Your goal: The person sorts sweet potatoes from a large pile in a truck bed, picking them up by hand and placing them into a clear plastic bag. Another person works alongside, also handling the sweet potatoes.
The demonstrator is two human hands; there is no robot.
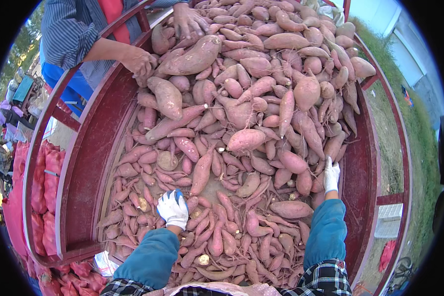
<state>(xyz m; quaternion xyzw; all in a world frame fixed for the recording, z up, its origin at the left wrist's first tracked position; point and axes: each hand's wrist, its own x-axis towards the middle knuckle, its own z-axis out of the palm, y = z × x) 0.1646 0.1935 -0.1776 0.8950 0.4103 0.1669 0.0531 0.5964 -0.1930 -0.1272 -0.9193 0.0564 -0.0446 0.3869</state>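
Sweet potatoes [246,140] lie heaped across a red metal truck bed, large ones towards the far end and small, thin ones close to me. My left hand [173,209], in a white glove with blue at the fingertips, rests over the small sweet potatoes at centre left; its fingers are bent, and whether it grips one cannot be seen. At the right edge of the heap, my right hand [331,175], gloved in white, is against the sweet potatoes beside the side wall, palm side hidden. Both forearms wear teal sleeve covers.
Another person in a striped shirt [64,40] reaches over the left rail with both bare hands on the heap. Red metal side rails [392,96] run along both sides. Outside on the left stand filled red mesh sacks [51,185]; a white plastic crate [388,221] is outside on the right.
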